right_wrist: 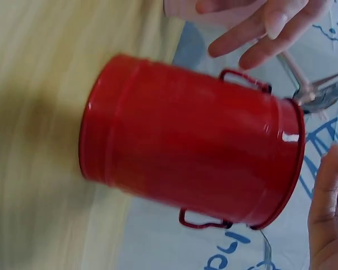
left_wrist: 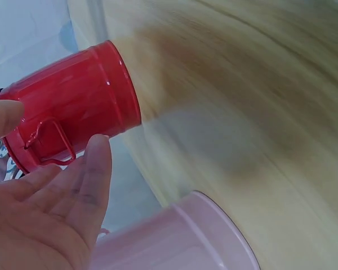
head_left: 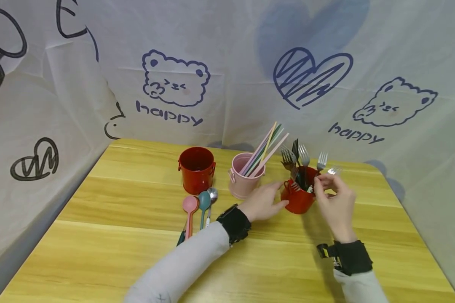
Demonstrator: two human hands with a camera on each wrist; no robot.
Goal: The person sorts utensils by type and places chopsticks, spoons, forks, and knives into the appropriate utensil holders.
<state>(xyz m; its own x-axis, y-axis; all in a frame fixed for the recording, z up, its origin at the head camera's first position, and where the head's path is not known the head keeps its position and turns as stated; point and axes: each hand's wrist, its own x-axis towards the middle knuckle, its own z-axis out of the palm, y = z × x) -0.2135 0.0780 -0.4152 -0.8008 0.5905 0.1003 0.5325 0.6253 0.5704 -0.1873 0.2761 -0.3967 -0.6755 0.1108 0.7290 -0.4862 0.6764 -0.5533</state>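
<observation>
A red bucket (head_left: pixel 298 202) with small side handles stands upright at the right, with several metal forks (head_left: pixel 304 155) in it, tines up. My left hand (head_left: pixel 263 203) reaches to its left side, thumb and fingers spread and relaxed; in the left wrist view the fingertips (left_wrist: pixel 98 149) are right by the wire handle (left_wrist: pixel 59 140). At the bucket's right rim my right hand (head_left: pixel 335 202) has thumb and forefinger curled together, pinching at the handle of a fork (head_left: pixel 322 160). The right wrist view shows the thumb (right_wrist: pixel 327 194) beside the rim; the fork's handle is mostly hidden.
Left of the hands, a pink bucket (head_left: pixel 239 187) holds several pastel straws (head_left: pixel 265 149). Another red bucket (head_left: pixel 198 174) stands further left. Before it lie spoons, among them a pink one (head_left: pixel 190 204), a teal one (head_left: pixel 204 201) and a metal one (head_left: pixel 212 194). A drawn-on cloth (head_left: pixel 242 84) hangs behind the wooden table (head_left: pixel 110 235).
</observation>
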